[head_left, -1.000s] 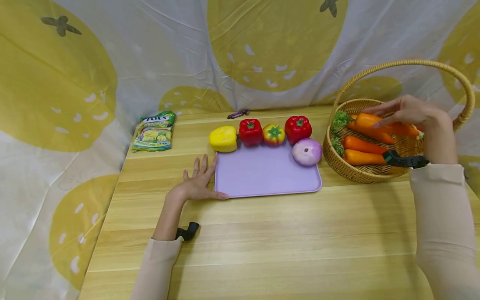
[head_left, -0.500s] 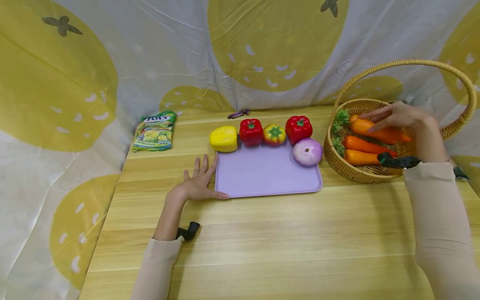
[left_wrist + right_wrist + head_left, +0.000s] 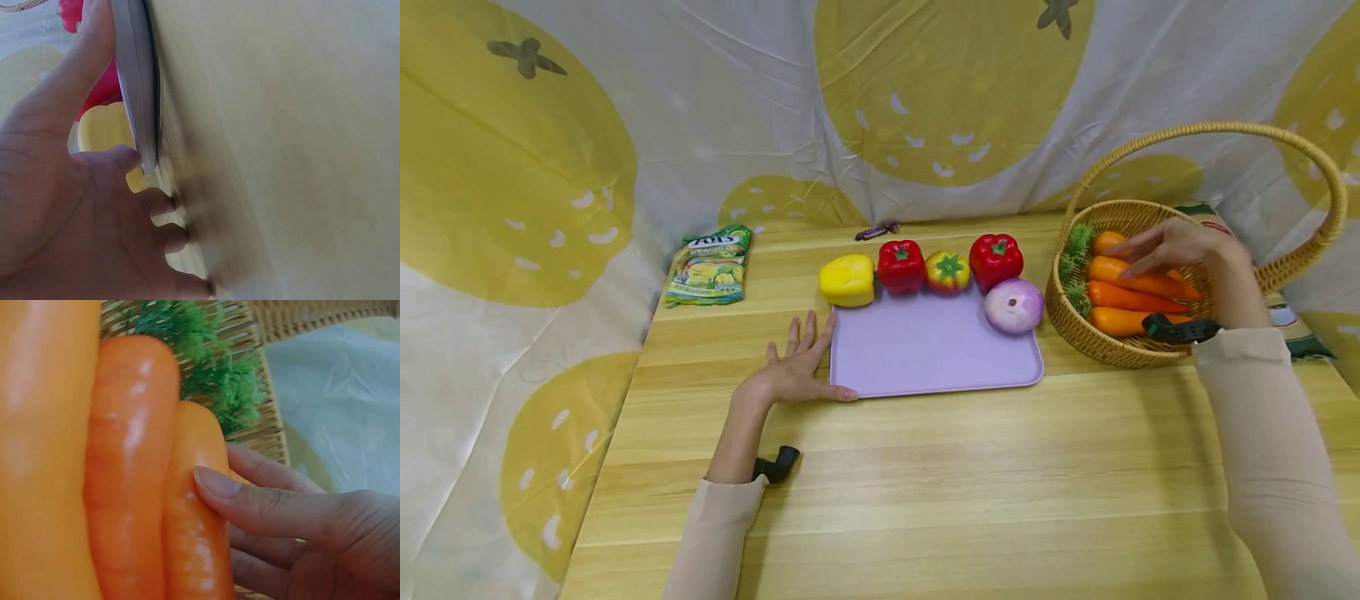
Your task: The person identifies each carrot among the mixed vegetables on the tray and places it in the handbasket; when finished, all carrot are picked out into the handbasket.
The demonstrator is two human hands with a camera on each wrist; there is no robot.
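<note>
My left hand lies spread at the left end of the lilac tray, thumb along its near edge and fingers beside its left rim. In the left wrist view the tray's edge shows between thumb and forefinger. Over the wicker basket, my right hand pinches an orange carrot lying with the others. The right wrist view shows the thumb on this carrot, the fingers behind it. Another carrot is partly hidden by the hand; a redder carrot and a light orange carrot lie nearer me.
Along the tray's back sit a yellow pepper, two red peppers, a red-yellow tomato and a purple-white round vegetable. A green packet and a purple-wrapped sweet lie farther back. The basket's tall handle arches overhead.
My right hand has lowered the carrot into the basket and shifted left and nearer me. A dark green packet behind the right arm has come into view. My left hand stays put.
</note>
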